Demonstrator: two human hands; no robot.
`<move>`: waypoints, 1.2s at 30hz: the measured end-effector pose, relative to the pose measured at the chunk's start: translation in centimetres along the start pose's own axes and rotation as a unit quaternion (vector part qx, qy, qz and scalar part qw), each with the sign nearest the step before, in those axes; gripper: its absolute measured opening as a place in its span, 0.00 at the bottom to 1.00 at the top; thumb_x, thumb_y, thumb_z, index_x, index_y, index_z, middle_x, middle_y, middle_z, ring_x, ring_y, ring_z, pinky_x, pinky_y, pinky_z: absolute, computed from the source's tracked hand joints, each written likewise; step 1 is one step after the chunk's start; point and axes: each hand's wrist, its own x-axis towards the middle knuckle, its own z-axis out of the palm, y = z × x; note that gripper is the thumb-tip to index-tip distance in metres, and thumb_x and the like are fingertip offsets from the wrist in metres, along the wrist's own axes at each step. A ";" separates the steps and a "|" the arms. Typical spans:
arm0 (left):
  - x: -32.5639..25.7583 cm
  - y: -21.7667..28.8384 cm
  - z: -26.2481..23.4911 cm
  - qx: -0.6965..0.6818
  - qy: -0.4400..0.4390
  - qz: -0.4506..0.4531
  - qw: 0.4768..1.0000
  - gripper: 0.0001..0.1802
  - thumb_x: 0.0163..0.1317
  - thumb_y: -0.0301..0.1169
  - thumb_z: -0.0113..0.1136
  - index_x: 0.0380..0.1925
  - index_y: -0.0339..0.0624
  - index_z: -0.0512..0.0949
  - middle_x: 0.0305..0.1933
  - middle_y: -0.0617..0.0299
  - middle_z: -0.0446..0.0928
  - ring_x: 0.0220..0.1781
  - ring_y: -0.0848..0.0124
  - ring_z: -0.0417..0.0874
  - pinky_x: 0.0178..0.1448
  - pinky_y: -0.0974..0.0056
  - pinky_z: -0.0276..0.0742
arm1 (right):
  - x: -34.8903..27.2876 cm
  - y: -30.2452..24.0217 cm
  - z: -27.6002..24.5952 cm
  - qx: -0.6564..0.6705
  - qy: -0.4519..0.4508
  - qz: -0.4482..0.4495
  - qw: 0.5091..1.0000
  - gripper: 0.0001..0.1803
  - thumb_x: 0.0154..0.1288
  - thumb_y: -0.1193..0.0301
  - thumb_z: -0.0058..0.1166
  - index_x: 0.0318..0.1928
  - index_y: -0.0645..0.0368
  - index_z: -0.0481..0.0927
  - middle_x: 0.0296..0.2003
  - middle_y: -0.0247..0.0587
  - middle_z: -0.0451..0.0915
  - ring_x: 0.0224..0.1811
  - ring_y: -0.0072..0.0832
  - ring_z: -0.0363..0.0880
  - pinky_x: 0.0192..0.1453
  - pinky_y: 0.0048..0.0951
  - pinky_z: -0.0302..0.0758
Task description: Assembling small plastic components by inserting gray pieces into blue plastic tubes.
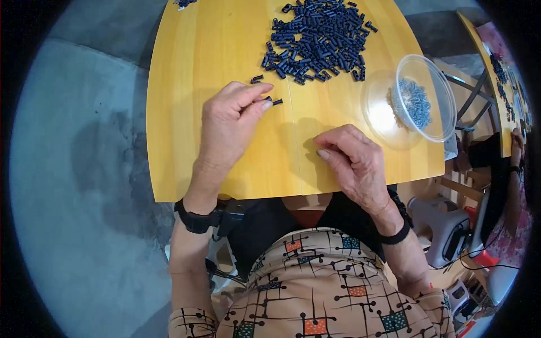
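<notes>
My left hand [231, 115] is over the left middle of the yellow table [180, 129], thumb and fingers closed round a small black tubular part [278, 102] that sticks out past the thumb tip. Just beyond its fingers lie a couple more black parts [257, 79]. My right hand [355, 163] hovers near the front edge, thumb and forefinger pinched together. Whatever they hold, if anything, is too small to make out. A large heap of the same black parts [321, 42] covers the far side of the table.
At the right, a clear round plastic tub [445, 127] tilts on the table with many small silvery pieces [416, 104] in it. More black parts [185, 3] lie at the far left corner. Another person's hand [517, 143] rests by a second table [490, 73] at right.
</notes>
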 end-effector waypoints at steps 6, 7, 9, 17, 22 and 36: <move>-1.1 0.2 1.3 0.118 0.011 0.074 0.990 0.09 0.51 0.20 0.59 0.34 0.37 0.81 0.29 0.58 0.77 0.30 0.68 0.78 0.33 0.69 0.72 | -0.1 0.0 0.1 -0.003 0.006 -0.003 1.000 0.06 0.52 0.81 0.56 0.34 0.63 0.78 0.28 0.44 0.77 0.29 0.36 0.78 0.33 0.29 0.74; -1.2 0.3 1.5 0.116 0.012 0.076 0.990 0.09 0.51 0.20 0.59 0.34 0.37 0.81 0.29 0.58 0.77 0.30 0.68 0.78 0.33 0.69 0.72 | -0.2 0.1 0.1 -0.004 0.009 -0.007 1.000 0.07 0.52 0.80 0.56 0.34 0.63 0.79 0.28 0.44 0.77 0.29 0.36 0.78 0.33 0.29 0.74; -1.0 0.6 1.9 0.132 0.009 0.091 0.987 0.06 0.51 0.22 0.60 0.31 0.38 0.80 0.30 0.55 0.76 0.31 0.60 0.80 0.36 0.61 0.75 | -0.3 0.0 0.0 -0.005 0.015 -0.007 1.000 0.06 0.52 0.80 0.56 0.34 0.63 0.78 0.28 0.44 0.77 0.29 0.37 0.78 0.33 0.29 0.74; -2.6 2.0 3.4 0.165 -0.005 0.146 0.975 0.07 0.48 0.21 0.59 0.30 0.37 0.77 0.29 0.54 0.74 0.31 0.57 0.79 0.33 0.59 0.75 | -0.6 0.3 0.4 0.011 0.035 -0.046 0.998 0.05 0.53 0.78 0.55 0.33 0.63 0.78 0.28 0.46 0.77 0.31 0.42 0.77 0.35 0.35 0.74; -3.8 2.8 5.3 0.162 -0.011 0.191 0.968 0.11 0.48 0.20 0.57 0.35 0.38 0.76 0.30 0.53 0.72 0.31 0.56 0.78 0.33 0.58 0.75 | -0.8 0.6 0.3 0.010 0.066 -0.050 0.997 0.06 0.53 0.78 0.55 0.33 0.63 0.78 0.28 0.47 0.76 0.31 0.43 0.77 0.35 0.35 0.74; -5.6 4.3 6.5 0.010 -0.018 0.071 0.997 0.28 0.50 0.17 0.55 0.55 0.44 0.68 0.30 0.56 0.72 0.28 0.65 0.76 0.35 0.62 0.74 | -0.9 1.8 0.5 0.065 0.113 0.003 0.991 0.06 0.53 0.75 0.57 0.33 0.63 0.79 0.27 0.46 0.78 0.30 0.38 0.79 0.35 0.32 0.74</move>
